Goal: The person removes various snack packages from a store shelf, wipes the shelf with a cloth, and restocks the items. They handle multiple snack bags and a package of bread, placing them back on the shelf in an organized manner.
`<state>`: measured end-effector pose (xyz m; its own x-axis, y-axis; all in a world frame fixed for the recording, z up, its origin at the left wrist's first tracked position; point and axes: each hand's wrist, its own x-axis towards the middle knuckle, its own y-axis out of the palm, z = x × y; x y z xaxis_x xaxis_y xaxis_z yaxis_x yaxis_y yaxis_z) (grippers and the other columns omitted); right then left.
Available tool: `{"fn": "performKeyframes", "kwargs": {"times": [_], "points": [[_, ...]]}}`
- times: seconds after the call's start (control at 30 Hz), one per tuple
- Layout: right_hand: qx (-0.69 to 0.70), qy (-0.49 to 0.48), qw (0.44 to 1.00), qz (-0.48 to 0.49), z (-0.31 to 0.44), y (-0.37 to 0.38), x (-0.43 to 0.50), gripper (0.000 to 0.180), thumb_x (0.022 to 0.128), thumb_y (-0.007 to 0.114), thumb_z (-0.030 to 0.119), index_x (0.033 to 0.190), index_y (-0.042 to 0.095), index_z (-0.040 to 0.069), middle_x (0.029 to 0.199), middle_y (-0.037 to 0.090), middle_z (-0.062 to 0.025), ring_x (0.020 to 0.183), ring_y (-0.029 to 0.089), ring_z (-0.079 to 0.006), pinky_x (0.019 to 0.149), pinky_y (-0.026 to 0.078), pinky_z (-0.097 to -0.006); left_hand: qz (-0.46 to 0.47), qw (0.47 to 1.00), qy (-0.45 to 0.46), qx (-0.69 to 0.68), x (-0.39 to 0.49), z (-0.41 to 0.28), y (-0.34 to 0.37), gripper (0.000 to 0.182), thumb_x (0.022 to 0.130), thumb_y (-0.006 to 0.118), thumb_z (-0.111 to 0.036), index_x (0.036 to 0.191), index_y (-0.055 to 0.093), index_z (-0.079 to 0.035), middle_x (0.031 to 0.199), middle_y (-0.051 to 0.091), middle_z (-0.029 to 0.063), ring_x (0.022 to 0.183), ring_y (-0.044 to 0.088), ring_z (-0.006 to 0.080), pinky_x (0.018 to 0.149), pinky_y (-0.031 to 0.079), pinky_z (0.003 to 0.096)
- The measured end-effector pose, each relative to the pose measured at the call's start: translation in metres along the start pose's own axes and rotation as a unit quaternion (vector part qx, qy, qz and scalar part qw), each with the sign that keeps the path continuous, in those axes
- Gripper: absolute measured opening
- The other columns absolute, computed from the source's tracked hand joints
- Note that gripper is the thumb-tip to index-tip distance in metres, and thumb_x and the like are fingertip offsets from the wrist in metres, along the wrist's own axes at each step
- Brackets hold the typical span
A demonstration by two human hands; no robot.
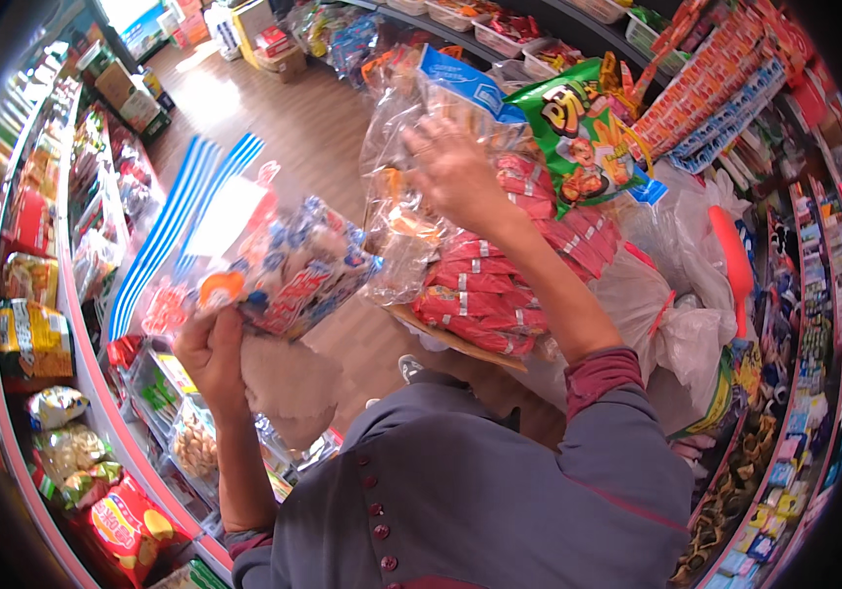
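My left hand (213, 353) pinches the edge of a clear plastic bag of wrapped candies (303, 272) with blue and white stripes at its top. The bag hangs over the aisle, left of the middle. My right hand (458, 173) is spread over clear plastic packaging (395, 221), its fingers apart; whether it touches the plastic I cannot tell. Below and right of that hand lies a heap of red wrapped packets (494, 287) on cardboard. A green snack bag (579, 136) and a blue-topped clear bag (465, 81) lie beyond and beside the hand.
Shelves with a pink edge (86, 368) and packaged snacks curve along the left. White plastic bags (686, 324) and a red plastic object (730, 258) stand at the right, before more stocked shelves. Trays of packets (509, 37) line the far shelf. Wood-look floor (259, 110) shows between.
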<state>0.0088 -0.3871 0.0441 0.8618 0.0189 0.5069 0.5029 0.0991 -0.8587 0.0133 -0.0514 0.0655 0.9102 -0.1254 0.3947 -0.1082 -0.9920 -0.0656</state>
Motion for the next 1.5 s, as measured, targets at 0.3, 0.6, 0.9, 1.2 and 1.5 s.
{"fn": "performKeyframes", "kwargs": {"times": [0.3, 0.6, 0.9, 1.2, 1.5], "points": [[0.105, -0.016, 0.949, 0.296, -0.043, 0.050, -0.011, 0.025, 0.086, 0.055, 0.024, 0.099, 0.065, 0.005, 0.116, 0.061, -0.0182, 0.097, 0.062, -0.0356, 0.085, 0.048, -0.0450, 0.138, 0.988, -0.024, -0.063, 0.046, 0.005, 0.108, 0.014, 0.087, 0.065, -0.008, 0.094, 0.068, 0.004, 0.078, 0.065, 0.0011, 0.071, 0.053, 0.0052, 0.063, 0.043, 0.0214], [0.554, 0.308, 0.772, -0.041, -0.044, -0.041, -0.082, 0.035, 0.097, 0.045, 0.016, 0.127, 0.049, -0.001, 0.115, 0.060, -0.0116, 0.110, 0.057, -0.0190, 0.094, 0.044, -0.0310, 0.165, 0.983, 0.082, 0.025, 0.059, 0.030, 0.184, 0.017, 0.086, 0.064, -0.016, 0.097, 0.065, -0.003, 0.086, 0.065, 0.0106, 0.074, 0.063, 0.0233, 0.065, 0.048, 0.0328], [0.432, 0.262, 0.858, -0.090, -0.030, -0.008, -0.076, 0.048, 0.096, 0.051, 0.019, 0.137, 0.037, -0.003, 0.129, 0.051, -0.0161, 0.116, 0.052, -0.0219, 0.098, 0.041, -0.0324, 0.162, 0.974, 0.008, 0.160, 0.064, 0.039, 0.232, 0.030, 0.086, 0.063, -0.027, 0.105, 0.065, -0.004, 0.095, 0.066, 0.0206, 0.091, 0.062, 0.0387, 0.081, 0.047, 0.0410], [0.408, 0.227, 0.881, -0.080, -0.028, 0.010, -0.067, 0.041, 0.085, 0.059, 0.011, 0.122, 0.051, -0.005, 0.113, 0.056, -0.0183, 0.100, 0.056, -0.0286, 0.088, 0.044, -0.0356, 0.220, 0.936, 0.069, 0.265, 0.047, 0.047, 0.229, 0.045, 0.087, 0.061, -0.029, 0.122, 0.056, -0.001, 0.120, 0.055, 0.0179, 0.102, 0.058, 0.0386, 0.085, 0.047, 0.0437], [0.317, 0.165, 0.909, -0.216, 0.010, -0.038, -0.064, 0.035, 0.088, 0.054, 0.012, 0.119, 0.052, -0.003, 0.116, 0.056, -0.0163, 0.107, 0.055, -0.0270, 0.094, 0.044, -0.0350, 0.163, 0.962, 0.131, 0.174, 0.047, 0.043, 0.198, 0.042, 0.078, 0.069, -0.030, 0.113, 0.058, -0.009, 0.116, 0.056, 0.0190, 0.099, 0.060, 0.0366, 0.079, 0.050, 0.0440]]}}
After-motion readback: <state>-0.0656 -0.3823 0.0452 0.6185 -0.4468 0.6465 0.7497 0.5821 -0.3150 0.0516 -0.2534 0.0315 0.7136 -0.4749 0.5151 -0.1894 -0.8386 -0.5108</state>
